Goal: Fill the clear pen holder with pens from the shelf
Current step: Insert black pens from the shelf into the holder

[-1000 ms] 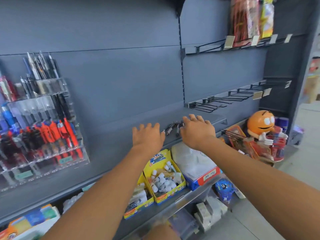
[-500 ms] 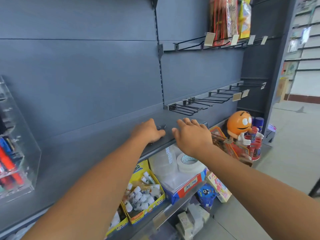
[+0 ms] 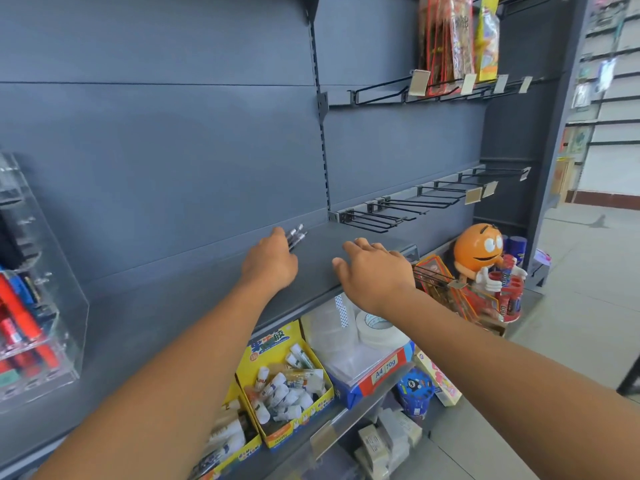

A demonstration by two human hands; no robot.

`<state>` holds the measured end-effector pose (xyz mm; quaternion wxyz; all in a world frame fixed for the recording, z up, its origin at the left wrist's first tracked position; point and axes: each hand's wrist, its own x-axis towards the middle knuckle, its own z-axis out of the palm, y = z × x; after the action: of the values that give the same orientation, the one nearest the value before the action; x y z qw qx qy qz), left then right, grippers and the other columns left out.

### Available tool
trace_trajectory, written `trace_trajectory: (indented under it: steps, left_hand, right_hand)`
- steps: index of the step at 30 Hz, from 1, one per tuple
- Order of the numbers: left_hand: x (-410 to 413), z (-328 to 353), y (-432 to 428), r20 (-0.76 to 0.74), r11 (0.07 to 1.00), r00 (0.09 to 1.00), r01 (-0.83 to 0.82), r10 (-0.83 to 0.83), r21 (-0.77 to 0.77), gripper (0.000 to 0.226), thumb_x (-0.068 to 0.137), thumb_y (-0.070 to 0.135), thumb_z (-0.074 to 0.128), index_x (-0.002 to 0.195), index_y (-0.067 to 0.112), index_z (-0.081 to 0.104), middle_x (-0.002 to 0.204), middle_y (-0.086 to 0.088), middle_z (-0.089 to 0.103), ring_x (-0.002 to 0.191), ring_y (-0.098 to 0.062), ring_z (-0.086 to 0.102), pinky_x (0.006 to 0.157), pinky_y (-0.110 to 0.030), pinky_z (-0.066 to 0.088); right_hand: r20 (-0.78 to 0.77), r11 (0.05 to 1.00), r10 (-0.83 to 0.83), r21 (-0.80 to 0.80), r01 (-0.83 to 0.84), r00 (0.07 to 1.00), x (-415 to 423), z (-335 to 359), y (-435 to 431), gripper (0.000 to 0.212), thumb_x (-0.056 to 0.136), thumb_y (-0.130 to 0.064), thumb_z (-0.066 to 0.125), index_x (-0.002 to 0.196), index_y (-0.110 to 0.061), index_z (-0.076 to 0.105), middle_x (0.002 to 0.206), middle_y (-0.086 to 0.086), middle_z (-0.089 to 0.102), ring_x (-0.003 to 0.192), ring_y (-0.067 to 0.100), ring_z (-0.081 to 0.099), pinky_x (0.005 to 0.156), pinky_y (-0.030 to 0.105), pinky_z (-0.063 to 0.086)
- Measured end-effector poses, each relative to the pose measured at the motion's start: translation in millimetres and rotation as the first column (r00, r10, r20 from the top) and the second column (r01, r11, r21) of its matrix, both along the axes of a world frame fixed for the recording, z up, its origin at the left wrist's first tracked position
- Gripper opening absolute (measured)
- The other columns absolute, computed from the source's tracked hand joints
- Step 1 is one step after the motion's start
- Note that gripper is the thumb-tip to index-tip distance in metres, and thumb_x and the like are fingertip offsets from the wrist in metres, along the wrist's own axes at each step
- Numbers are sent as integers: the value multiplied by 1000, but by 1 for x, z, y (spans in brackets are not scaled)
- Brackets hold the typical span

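Reaching to the back edge of the grey shelf (image 3: 207, 299), the left hand (image 3: 272, 261) is closed round a small bundle of pens (image 3: 297, 234). Its grip is curled about the barrels, and only their silvery ends are seen past the fingers. Whether the bundle rests on the shelf or is lifted off it cannot be told. The right hand (image 3: 375, 273) is held over the front edge, its grip spread and nothing in it. The clear pen holder (image 3: 45, 282) is stood well apart, at the left end of the shelf, partly stocked with red, blue and black pens.

Several thin barrels are gathered in one grip, so one could be squeezed out during the carry, rolled over the front edge and lost beside the yellow box of small white bottles (image 3: 287, 386) below. At the holder, a whole bundle pushed in at once could be jammed.

The pens' long axis is run from the palm toward the back panel (image 3: 173, 168), with the exposed ends pointed away and slightly rightward.
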<state>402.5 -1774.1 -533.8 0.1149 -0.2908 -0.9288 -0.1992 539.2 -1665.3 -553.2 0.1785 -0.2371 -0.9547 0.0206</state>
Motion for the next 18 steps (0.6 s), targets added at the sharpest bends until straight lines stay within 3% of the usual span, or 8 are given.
trace_trajectory:
  steps: [4, 9, 11, 14, 18]
  left_hand:
    - [-2, 12, -26, 68, 979, 994, 71, -85, 191, 14, 97, 15, 43, 110, 13, 38, 92, -11, 51, 83, -35, 50, 65, -36, 37]
    - [5, 10, -75, 147, 874, 959, 150, -242, 463, 15, 98, 27, 46, 101, 31, 31, 88, -3, 52, 79, -35, 59, 75, -45, 53]
    - [15, 10, -102, 136, 837, 957, 151, -258, 526, 17, 99, 29, 48, 107, 26, 34, 85, 0, 51, 79, -35, 62, 78, -51, 55]
    - [30, 11, -141, 128, 779, 957, 130, -261, 614, 18, 99, 27, 50, 111, 21, 39, 82, 0, 53, 63, -22, 59, 74, -46, 55]
    - [45, 12, -194, 126, 724, 956, 111, -265, 680, 14, 100, 26, 51, 110, 22, 42, 82, -3, 52, 59, -14, 56, 68, -42, 55]
  right_hand:
    - [7, 999, 31, 16, -31, 999, -5, 8, -22, 50, 103, -46, 24, 141, -18, 39, 142, 4, 46, 130, 28, 44, 101, 43, 37]
    - [-9, 997, 67, 38, -67, 998, -13, 17, -58, 49, 103, -45, 26, 141, -18, 41, 142, 3, 47, 130, 27, 44, 101, 43, 38]
    - [-12, 995, 88, 46, -88, 996, -17, 20, -80, 48, 103, -45, 26, 142, -19, 41, 142, 2, 46, 130, 27, 44, 100, 42, 39]
    - [-32, 990, 129, 58, -127, 991, -21, 23, -114, 48, 103, -44, 27, 142, -19, 40, 143, 2, 46, 130, 26, 44, 99, 41, 40]
    - [-43, 979, 193, 79, -189, 980, -26, 27, -159, 49, 103, -44, 27, 144, -19, 38, 144, 1, 45, 131, 25, 44, 99, 42, 40]
